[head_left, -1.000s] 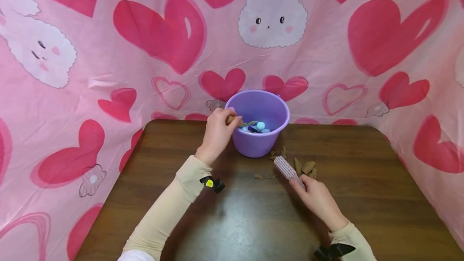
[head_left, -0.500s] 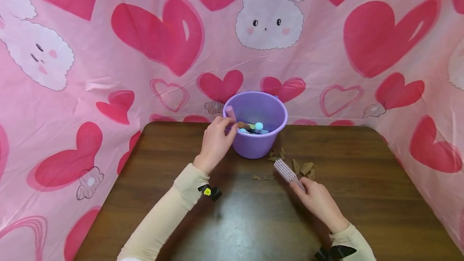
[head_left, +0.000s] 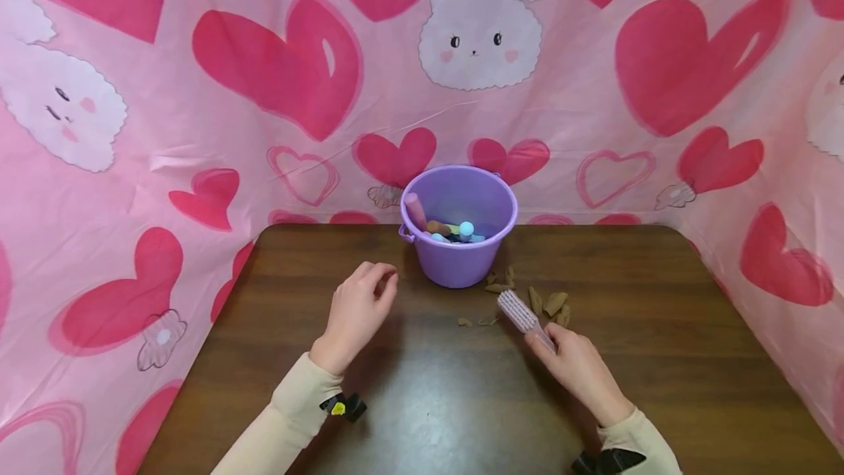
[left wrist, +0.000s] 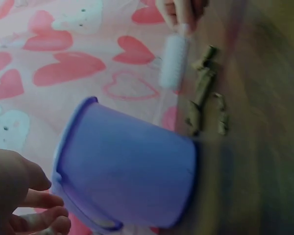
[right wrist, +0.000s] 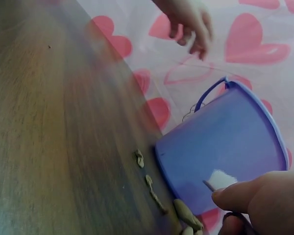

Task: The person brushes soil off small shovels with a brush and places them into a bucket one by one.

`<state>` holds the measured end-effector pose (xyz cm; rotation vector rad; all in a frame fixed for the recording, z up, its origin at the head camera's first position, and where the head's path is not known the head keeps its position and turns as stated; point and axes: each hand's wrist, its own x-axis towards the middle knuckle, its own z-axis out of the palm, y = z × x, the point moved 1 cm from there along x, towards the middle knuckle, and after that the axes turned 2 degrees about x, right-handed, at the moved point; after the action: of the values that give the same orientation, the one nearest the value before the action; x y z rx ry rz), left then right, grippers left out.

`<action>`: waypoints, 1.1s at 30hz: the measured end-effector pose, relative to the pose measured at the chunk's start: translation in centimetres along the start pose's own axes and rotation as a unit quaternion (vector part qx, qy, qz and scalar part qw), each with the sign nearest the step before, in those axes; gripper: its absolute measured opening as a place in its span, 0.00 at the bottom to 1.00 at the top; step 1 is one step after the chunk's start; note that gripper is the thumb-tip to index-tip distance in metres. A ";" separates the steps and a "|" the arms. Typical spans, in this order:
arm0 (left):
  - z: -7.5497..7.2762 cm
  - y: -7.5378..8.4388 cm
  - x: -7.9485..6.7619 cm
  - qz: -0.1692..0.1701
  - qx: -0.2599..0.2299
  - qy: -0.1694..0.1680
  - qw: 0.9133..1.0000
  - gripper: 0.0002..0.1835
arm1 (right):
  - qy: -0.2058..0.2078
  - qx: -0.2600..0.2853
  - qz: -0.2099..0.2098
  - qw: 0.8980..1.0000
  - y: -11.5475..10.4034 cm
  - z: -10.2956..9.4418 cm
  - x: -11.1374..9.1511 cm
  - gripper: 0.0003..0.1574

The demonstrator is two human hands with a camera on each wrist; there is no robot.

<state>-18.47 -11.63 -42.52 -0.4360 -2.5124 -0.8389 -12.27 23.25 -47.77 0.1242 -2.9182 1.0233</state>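
Observation:
My left hand [head_left: 356, 314] is in the air front-left of the purple bucket [head_left: 458, 262], fingers loosely bent, holding nothing. In the left wrist view its fingers [left wrist: 41, 218] overlap the bucket's rim. My right hand [head_left: 583, 369] grips the handle of a pale lilac scrubbing brush [head_left: 517, 311], bristles facing up, over the table just in front of the bucket. Inside the bucket a pink rod [head_left: 415, 210] leans against the left wall. Beside it lie a brown-handled piece [head_left: 437, 227], a light blue ball [head_left: 466, 229] and other small blue things.
Brown clay-like lumps [head_left: 556, 303] lie on the wooden table [head_left: 422, 402] right of and behind the brush; smaller crumbs [head_left: 464, 322] lie left of it. A pink cloth [head_left: 277, 79] printed with hearts and rabbits hangs close behind the table and along both sides.
My left hand let go of the brown-handled piece and the pink rod, now both in the bucket, and drew back down and left. My right hand with the brush stayed nearly still.

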 end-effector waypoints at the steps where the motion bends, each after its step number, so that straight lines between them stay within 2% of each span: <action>1: -0.1 -0.3 -0.6 -0.007 0.004 -0.007 1.000 0.06 | 0.004 -0.003 0.001 1.000 0.1 0.0 -0.1 0.20; 6: -0.4 -1.8 -2.5 -0.035 0.014 -0.035 0.999 0.07 | 0.042 -0.014 0.021 0.999 1.1 -0.9 -0.6 0.16; 11: -0.2 -2.5 -3.4 -0.056 0.013 -0.053 0.997 0.07 | 0.082 -0.029 0.044 0.995 2.7 -2.4 -0.8 0.18; 15: 0.1 -2.7 -3.8 -0.073 0.002 -0.074 0.995 0.09 | 0.093 -0.045 0.068 0.992 4.3 -3.5 -0.9 0.21; 23: 0.6 -2.9 -4.2 -0.077 0.001 -0.087 0.993 0.10 | 0.053 -0.075 0.152 0.984 7.0 -4.5 -0.8 0.25; 33: 0.8 -3.3 -4.7 -0.072 0.017 -0.091 0.993 0.12 | -0.003 -0.085 0.179 0.980 8.4 -4.0 -0.9 0.29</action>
<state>-16.14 -14.36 -47.11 -0.3372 -2.7504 -0.8411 -12.09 32.34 -49.87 -0.4191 -3.0842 0.7978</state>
